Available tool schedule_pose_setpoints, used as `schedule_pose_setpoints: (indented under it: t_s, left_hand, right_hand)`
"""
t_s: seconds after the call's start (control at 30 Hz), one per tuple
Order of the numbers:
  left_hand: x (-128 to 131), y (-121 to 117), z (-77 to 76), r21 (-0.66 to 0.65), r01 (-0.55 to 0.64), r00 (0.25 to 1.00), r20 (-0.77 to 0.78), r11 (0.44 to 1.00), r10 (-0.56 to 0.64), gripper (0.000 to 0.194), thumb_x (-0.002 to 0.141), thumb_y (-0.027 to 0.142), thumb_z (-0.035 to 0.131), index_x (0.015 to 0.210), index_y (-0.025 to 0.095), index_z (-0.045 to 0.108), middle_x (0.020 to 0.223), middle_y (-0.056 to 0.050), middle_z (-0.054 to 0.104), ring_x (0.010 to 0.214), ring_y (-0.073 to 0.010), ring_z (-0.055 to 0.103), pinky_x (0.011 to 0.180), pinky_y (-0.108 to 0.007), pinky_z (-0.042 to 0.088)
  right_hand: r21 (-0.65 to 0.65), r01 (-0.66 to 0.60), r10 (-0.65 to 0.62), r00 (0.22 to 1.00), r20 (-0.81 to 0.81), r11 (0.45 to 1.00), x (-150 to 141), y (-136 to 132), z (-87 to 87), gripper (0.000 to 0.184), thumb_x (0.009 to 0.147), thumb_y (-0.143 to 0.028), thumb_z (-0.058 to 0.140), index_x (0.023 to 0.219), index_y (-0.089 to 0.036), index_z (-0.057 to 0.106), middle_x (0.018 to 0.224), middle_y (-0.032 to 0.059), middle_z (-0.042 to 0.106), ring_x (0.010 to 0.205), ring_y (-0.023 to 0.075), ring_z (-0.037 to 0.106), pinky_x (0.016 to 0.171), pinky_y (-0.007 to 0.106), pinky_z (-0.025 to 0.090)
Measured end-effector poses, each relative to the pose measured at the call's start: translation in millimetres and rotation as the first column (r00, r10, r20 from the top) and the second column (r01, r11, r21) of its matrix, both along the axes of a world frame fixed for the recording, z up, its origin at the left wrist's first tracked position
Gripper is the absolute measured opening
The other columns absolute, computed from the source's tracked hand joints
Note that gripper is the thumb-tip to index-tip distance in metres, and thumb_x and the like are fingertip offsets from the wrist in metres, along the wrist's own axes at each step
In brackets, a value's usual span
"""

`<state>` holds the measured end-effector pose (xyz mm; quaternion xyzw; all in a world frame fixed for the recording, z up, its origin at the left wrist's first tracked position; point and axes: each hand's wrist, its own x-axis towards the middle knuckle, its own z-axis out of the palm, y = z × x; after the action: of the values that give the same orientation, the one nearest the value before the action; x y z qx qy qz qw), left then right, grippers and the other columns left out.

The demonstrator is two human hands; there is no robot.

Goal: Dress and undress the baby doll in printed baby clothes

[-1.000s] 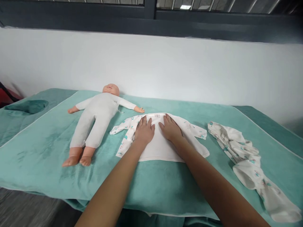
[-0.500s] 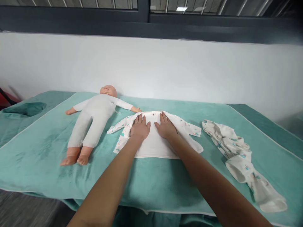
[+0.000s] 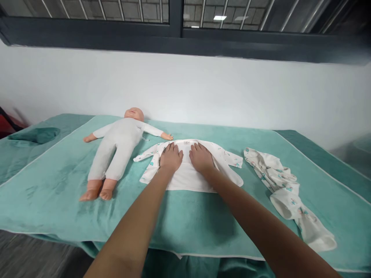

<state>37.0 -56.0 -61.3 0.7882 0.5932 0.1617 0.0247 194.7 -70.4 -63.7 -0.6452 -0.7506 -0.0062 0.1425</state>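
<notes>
A white baby shirt [image 3: 188, 183] with small green prints on its sleeves lies spread on the green cover, its front parted and the neck label showing. My left hand [image 3: 171, 156] rests palm down on the shirt, left of the label, fingers laid on the cloth. On the other side of the label, my right hand [image 3: 201, 156] presses on the cloth the same way, its fingertips near the collar. A baby doll [image 3: 121, 133] in a white body suit lies on its back to the left, one hand close to the shirt's sleeve.
Crumpled printed baby pants [image 3: 285, 193] lie at the right. The green cover [image 3: 58, 200] spreads over the bed, with a white wall [image 3: 185, 88] behind it. Above runs a dark window frame [image 3: 174, 36]. A folded green cloth [image 3: 34, 136] is at the far left.
The view has tilted up a little, so more window shows. Both hands stay on the shirt, with their fingertips now slightly farther below the collar edge.
</notes>
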Motion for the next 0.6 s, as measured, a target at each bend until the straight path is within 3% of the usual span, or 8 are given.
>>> schedule_pose_setpoints:
  t_s: [0.1, 0.17, 0.27, 0.33, 0.47, 0.6]
  left_hand:
    - [-4.1, -17.0, 8.6, 0.066, 0.047, 0.998, 0.035, 0.997, -0.05, 0.043, 0.101, 0.029, 0.03, 0.126, 0.014, 0.062, 0.137, -0.014, 0.062, 0.131, -0.0254, 0.053, 0.112, -0.041, 0.038]
    - [-14.7, -30.1, 15.0, 0.091, 0.05, 0.996, 0.064, 0.995, -0.056, 0.04, 0.098, 0.02, 0.035, 0.129, 0.017, 0.061, 0.131, -0.01, 0.066, 0.122, -0.0215, 0.059, 0.108, -0.035, 0.043]
    - [-44.8, -47.5, 24.1, 0.15, 0.007, 0.994, 0.107, 0.989, -0.024, 0.053, 0.089, 0.005, 0.035, 0.134, 0.02, 0.058, 0.134, -0.007, 0.063, 0.124, -0.0197, 0.056, 0.109, -0.032, 0.043]
    - [-69.5, -53.7, 29.6, 0.205, -0.025, 0.996, 0.084, 0.978, 0.008, 0.057, 0.086, 0.002, 0.036, 0.134, 0.021, 0.058, 0.137, -0.007, 0.06, 0.128, -0.0229, 0.051, 0.11, -0.035, 0.041]
    - [-108.0, -50.2, 38.0, 0.126, -0.12, 0.983, -0.123, 0.985, 0.136, 0.057, 0.089, 0.012, 0.04, 0.144, 0.019, 0.049, 0.136, -0.015, 0.057, 0.123, -0.0332, 0.051, 0.097, -0.045, 0.048]
    - [-121.0, -34.5, 51.8, 0.042, -0.121, 0.963, -0.236, 0.992, 0.128, 0.047, 0.09, 0.012, 0.038, 0.127, 0.022, 0.064, 0.117, -0.015, 0.064, 0.112, -0.0324, 0.056, 0.088, -0.043, 0.05]
  right_hand:
    - [0.014, -0.132, 0.132, 0.991, 0.028, 0.991, -8.5, -21.2, 8.3, 0.045, 0.103, -0.026, 0.03, 0.134, -0.011, 0.059, 0.146, 0.0161, 0.054, 0.141, 0.0262, 0.043, 0.121, 0.043, 0.025]
    - [0.006, -0.192, 0.192, 0.981, 0.033, 0.981, -8.4, -41.5, 7.7, 0.047, 0.103, -0.031, 0.034, 0.139, -0.011, 0.056, 0.151, 0.0154, 0.049, 0.142, 0.0256, 0.042, 0.12, 0.041, 0.029]
    - [-0.025, -0.27, 0.27, 0.963, 0.01, 0.963, 0.8, -76.1, 0.2, 0.055, 0.104, -0.04, 0.032, 0.148, -0.011, 0.047, 0.159, 0.0142, 0.038, 0.149, 0.0258, 0.033, 0.121, 0.044, 0.03]
    - [-0.042, -0.304, 0.304, 0.953, -0.013, 0.952, 8.6, -95.6, -4.7, 0.057, 0.105, -0.044, 0.03, 0.151, -0.014, 0.044, 0.161, 0.012, 0.034, 0.15, 0.0249, 0.029, 0.121, 0.046, 0.029]
    - [-0.029, -0.292, 0.291, 0.956, -0.025, 0.956, 14.8, -113.9, -7.6, 0.056, 0.104, -0.044, 0.03, 0.151, -0.016, 0.044, 0.161, 0.0104, 0.034, 0.15, 0.0248, 0.03, 0.121, 0.047, 0.029]
    - [0.006, -0.265, 0.265, 0.963, -0.036, 0.964, 11.6, -114.9, -6.1, 0.051, 0.104, -0.041, 0.033, 0.146, -0.017, 0.051, 0.158, 0.0097, 0.041, 0.148, 0.0257, 0.036, 0.12, 0.048, 0.031]
